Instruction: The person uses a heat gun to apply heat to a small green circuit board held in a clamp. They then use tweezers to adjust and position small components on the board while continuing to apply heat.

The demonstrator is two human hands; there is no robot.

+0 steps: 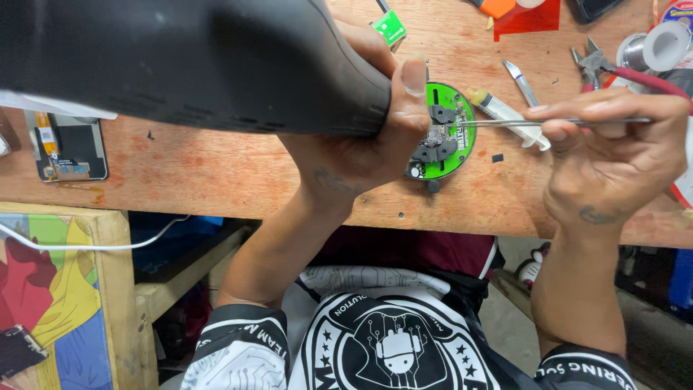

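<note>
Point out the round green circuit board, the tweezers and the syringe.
Round green circuit board (456, 155), head view: bare green area near its right edge.
Tweezers (505, 123), head view: middle of the metal shaft.
Syringe (503, 112), head view: clear barrel.

Round green circuit board (453, 137) flat on the wooden bench, thin metal tweezers (520, 123) tip-down on its centre.

I have one head-worn view, looking steeply down and close over the wooden workbench (216, 170) edge, taking in both forearms and my lap below
</note>
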